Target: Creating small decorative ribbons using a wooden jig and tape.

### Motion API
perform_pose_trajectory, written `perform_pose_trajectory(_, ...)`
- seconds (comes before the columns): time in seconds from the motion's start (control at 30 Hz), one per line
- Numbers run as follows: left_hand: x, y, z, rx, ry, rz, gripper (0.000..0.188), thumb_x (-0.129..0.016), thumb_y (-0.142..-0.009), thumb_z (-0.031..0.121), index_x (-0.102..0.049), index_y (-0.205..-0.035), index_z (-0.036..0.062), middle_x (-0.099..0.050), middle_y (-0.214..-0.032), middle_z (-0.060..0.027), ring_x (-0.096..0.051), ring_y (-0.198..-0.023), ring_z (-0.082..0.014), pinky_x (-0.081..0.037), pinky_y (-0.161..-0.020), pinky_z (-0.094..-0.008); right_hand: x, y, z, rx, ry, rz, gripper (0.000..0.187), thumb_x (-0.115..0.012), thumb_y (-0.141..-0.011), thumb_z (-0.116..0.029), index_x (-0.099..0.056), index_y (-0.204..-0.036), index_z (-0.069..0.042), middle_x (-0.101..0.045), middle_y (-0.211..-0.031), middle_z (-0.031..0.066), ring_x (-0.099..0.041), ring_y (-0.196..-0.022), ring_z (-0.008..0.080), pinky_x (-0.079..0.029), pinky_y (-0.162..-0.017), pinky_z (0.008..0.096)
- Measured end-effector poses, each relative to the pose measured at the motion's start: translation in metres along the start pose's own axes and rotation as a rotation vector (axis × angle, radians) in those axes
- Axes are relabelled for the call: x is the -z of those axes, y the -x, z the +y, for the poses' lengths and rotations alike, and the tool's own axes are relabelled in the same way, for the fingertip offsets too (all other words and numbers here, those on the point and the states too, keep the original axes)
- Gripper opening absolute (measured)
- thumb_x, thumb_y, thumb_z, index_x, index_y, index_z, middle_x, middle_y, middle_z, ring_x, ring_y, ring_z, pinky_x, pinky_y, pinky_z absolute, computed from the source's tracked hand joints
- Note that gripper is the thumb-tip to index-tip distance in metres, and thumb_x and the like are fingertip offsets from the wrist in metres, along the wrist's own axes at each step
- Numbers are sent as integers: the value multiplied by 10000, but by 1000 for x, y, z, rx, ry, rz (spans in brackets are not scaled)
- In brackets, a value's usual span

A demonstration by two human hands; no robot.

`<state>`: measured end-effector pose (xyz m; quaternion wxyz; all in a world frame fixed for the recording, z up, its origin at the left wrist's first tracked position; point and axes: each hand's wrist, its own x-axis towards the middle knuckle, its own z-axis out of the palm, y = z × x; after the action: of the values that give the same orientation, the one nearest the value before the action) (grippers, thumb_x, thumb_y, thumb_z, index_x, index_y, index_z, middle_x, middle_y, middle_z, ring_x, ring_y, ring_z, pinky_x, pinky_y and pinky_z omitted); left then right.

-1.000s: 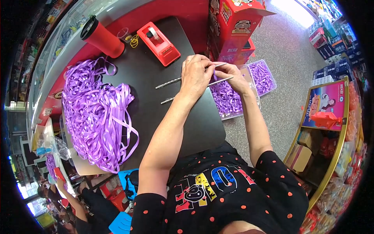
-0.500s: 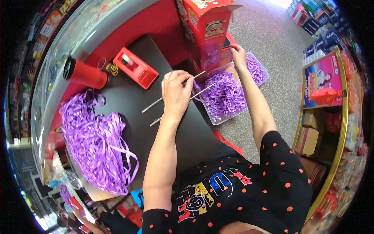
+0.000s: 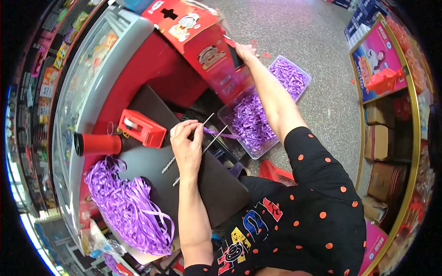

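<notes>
A second ago both hands met at the two rods; now the bare right hand [image 3: 246, 51] has gone to the far side, beside the tall red printed cardboard box [image 3: 209, 55]. Its fingertips are partly hidden, so whether it grips anything cannot be told. The bare left hand [image 3: 188, 145] has stayed at the slim, shiny metal rods [image 3: 215, 140], pinching a narrow purple satin ribbon strip [image 3: 210, 132] between thumb and fingers. The strip lies by the rods, trailing right toward a clear plastic bin [image 3: 256, 156].

The rods run side by side, spirally grooved at their near-left ends, over the smooth, dark worktop [image 3: 218, 191]. On its left sits a glossy, tangled heap of purple ribbon [image 3: 133, 214]; farther off stand a boxy red plastic tape dispenser [image 3: 149, 131] and a cylindrical red tumbler [image 3: 103, 144] with a black lid. Short, curled purple pieces [image 3: 251, 122] fill the bin.
</notes>
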<state>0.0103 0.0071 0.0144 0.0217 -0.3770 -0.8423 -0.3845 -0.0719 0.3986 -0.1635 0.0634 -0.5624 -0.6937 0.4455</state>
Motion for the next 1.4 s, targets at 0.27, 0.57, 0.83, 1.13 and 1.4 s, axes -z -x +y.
perform_pose_trajectory(0.27,-11,-7,12,-10,51,-84,112,-693,-797,118,-690,-842,16,-659,-958,-66,-542,-1001,-228,-402,-911,-339,21,-4,25,-50,-153,158,810,-359,-868,-650,-400,-1375,-20,-330,-1458,176,-183,-1395,364,-105,-1111,550)
perform_pose_trajectory(0.57,-5,-3,4,56,43,-74,122,-688,-812,128,-696,-857,15,-652,-980,-72,-540,-1019,-223,-396,-928,-338,18,27,14,49,-127,127,754,-319,-895,-624,-529,-1271,-5,-395,-1408,158,-275,-1347,362,-210,-1071,539)
perform_pose_trajectory(0.83,-6,-3,2,29,0,-60,98,-686,-817,83,-703,-877,8,-666,-978,-76,-573,-972,-189,-419,-892,-303,15,33,12,74,-182,165,695,-304,-911,-595,-595,-1215,-41,-434,-1372,128,-301,-1329,349,-225,-1050,542)
perform_pose_trajectory(1.13,-5,-2,1,24,-4,-58,89,-679,-823,74,-701,-878,7,-664,-973,-72,-568,-965,-177,-418,-887,-296,8,34,11,80,-172,187,656,-344,-907,-595,-619,-1186,-68,-463,-1339,98,-358,-1282,289,-233,-1045,528)
perform_pose_trajectory(1.4,-6,-2,2,13,-20,-68,85,-671,-829,67,-698,-877,2,-666,-968,-75,-574,-952,-182,-419,-887,-301,7,31,13,91,-171,219,661,-337,-904,-606,-617,-1180,-75,-501,-1309,111,-375,-1268,335,-267,-1024,527)
